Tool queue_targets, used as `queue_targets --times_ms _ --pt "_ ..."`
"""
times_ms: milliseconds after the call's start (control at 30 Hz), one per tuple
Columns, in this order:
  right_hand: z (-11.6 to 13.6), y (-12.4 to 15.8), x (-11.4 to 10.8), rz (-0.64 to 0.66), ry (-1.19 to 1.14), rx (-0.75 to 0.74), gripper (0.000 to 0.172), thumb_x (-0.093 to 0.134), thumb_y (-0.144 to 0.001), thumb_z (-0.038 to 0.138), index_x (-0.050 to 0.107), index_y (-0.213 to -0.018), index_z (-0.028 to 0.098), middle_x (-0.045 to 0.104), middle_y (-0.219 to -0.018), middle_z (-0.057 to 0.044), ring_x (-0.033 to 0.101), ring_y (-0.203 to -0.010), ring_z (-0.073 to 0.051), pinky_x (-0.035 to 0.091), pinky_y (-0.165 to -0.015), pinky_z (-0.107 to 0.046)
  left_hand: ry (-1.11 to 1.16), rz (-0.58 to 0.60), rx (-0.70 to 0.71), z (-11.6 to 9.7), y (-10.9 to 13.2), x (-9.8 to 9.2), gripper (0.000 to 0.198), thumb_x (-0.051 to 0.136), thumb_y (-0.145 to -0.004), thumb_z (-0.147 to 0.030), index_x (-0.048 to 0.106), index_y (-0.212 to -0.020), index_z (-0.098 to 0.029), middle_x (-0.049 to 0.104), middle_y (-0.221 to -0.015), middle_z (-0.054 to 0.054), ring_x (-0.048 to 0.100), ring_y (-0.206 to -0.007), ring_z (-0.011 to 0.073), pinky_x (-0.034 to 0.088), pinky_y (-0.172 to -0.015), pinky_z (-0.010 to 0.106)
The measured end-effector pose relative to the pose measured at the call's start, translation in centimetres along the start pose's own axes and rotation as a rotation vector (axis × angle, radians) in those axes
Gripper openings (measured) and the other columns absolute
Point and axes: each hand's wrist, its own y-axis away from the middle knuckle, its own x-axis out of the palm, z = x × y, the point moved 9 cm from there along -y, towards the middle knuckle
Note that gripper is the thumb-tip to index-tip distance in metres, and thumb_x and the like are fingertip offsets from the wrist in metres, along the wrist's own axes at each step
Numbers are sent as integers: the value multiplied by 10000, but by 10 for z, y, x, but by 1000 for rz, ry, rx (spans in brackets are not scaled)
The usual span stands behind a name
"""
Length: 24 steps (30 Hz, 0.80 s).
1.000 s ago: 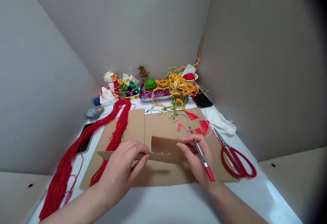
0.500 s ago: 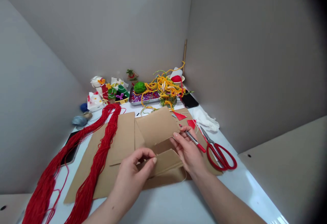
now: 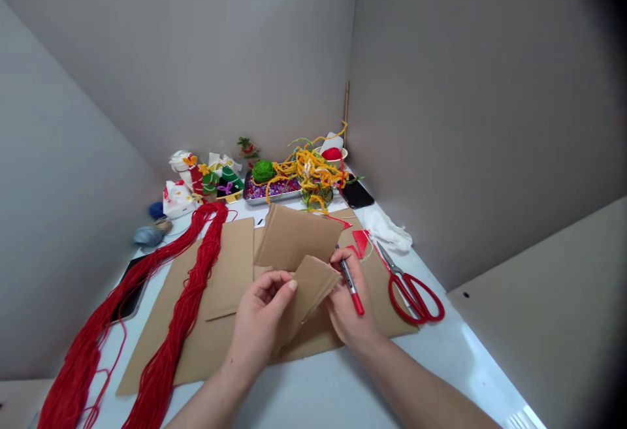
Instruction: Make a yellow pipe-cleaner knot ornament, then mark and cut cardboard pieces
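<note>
My left hand [image 3: 259,315] pinches a small piece of cardboard [image 3: 312,284] between thumb and fingers, tilted in front of me. A second cardboard piece [image 3: 298,236] is raised just beyond it, its right corner at the fingers of my right hand [image 3: 353,308]. That hand is closed, with a red-and-grey marker pen [image 3: 350,283] lodged along its fingers. Its fingertips are partly hidden behind the nearer piece. Below both hands lies a large cardboard sheet [image 3: 196,360], with a cardboard rectangle [image 3: 235,259] on its left part.
Red-handled scissors [image 3: 416,298] rest at the right, near red scraps [image 3: 361,241] and a white cloth [image 3: 389,230]. A red yarn skein [image 3: 179,324] crosses the left side. Behind are a bead tray [image 3: 274,189], tangled yellow yarn [image 3: 313,171] and a black phone [image 3: 357,192].
The nearer cardboard piece has turned from lying low and flat to a steeper tilt, its right end raised. The far piece has shifted left, and the pen has swung more upright.
</note>
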Motion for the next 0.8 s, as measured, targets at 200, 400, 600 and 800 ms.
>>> queue_targets --times_ms 200,400,600,800 --pt "-7 1 16 126 79 59 273 709 -697 116 518 -855 231 598 -827 36 564 -813 -131 448 -762 -253 59 25 -29 -2 -14 -16 236 692 -734 -362 604 -866 -188 626 -815 -15 543 -750 114 413 -691 203" --pt "2 -3 20 239 41 100 268 698 -746 213 538 -958 249 599 -898 17 572 -842 -132 477 -842 -313 -80 -18 -13 -16 -20 -32 262 711 -695 -375 613 -832 -175 632 -813 -5 546 -731 119 410 -664 200" --pt "4 -23 -18 28 151 185 298 750 -695 266 470 -794 239 468 -682 74 493 -640 -93 553 -635 -261 -491 71 73 -30 -27 -36 226 620 -761 -397 613 -827 -180 637 -795 13 551 -686 143 395 -615 231" --pt "20 -27 -37 -173 200 -7 309 769 -658 284 484 -768 232 468 -712 67 494 -646 -92 578 -665 -286 -894 159 401 -54 -4 -13 81 499 -829 -232 573 -802 -218 642 -951 24 572 -851 174 406 -748 276"
